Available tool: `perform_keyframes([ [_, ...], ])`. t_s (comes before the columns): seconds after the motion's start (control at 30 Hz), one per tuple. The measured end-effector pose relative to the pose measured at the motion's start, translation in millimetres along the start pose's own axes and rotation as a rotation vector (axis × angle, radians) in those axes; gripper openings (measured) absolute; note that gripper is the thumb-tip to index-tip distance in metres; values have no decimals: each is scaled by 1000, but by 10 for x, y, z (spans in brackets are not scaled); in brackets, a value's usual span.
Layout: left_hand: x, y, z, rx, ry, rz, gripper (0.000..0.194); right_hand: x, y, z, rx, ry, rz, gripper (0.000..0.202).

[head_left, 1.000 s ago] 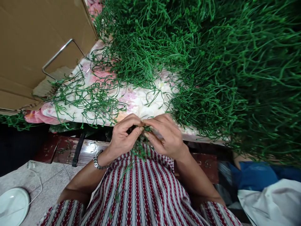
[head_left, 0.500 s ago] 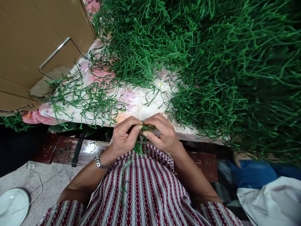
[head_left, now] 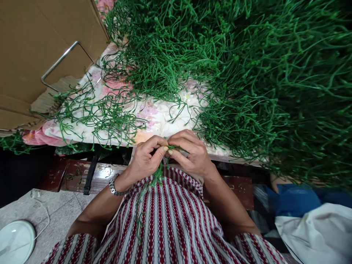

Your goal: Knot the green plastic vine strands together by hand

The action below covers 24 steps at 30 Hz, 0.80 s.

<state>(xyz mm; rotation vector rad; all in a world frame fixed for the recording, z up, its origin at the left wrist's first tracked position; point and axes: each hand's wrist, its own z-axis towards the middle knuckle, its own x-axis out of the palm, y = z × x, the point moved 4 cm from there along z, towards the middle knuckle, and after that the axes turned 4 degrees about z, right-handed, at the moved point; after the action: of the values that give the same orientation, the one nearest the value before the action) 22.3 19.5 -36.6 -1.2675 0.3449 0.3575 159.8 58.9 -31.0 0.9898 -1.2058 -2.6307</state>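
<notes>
Close in front of my body, my left hand is closed in a pinch on thin green branching stems. Their ends hang below the fingers over my striped clothing. Fingertip to fingertip with it, my right hand also pinches a green stem, a length of which shows between its thumb and fingers. The exact grip point is partly hidden by the fingers. Just beyond the hands, a floral cloth carries a loose scatter of similar stems on the left and a large heap on the right.
A cardboard box with a bent metal rod against it stands at the far left. A white round object with a cord lies on the lower left floor. White fabric and blue material sit at the lower right.
The hanging stems have swung slightly left. A length of green stem now shows along my right hand's fingers. Both hands stay together in nearly the same place.
</notes>
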Motion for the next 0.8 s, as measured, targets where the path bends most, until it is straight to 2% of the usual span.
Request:
perform_keyframes([
  [0.23,-78,-77,51,59,207,235,11,-23,52,-22,-53,186,-236,14],
  [0.47,-58,2,50,10,254,151,12,-3,81,-7,-55,289,-275,16],
  [0.67,-80,-60,74,-22,303,157,7,-25,90,2,-85,252,-254,16],
  [0.8,-63,-51,71,-65,256,55,9,-21,64,-17,-61,225,-154,15],
])
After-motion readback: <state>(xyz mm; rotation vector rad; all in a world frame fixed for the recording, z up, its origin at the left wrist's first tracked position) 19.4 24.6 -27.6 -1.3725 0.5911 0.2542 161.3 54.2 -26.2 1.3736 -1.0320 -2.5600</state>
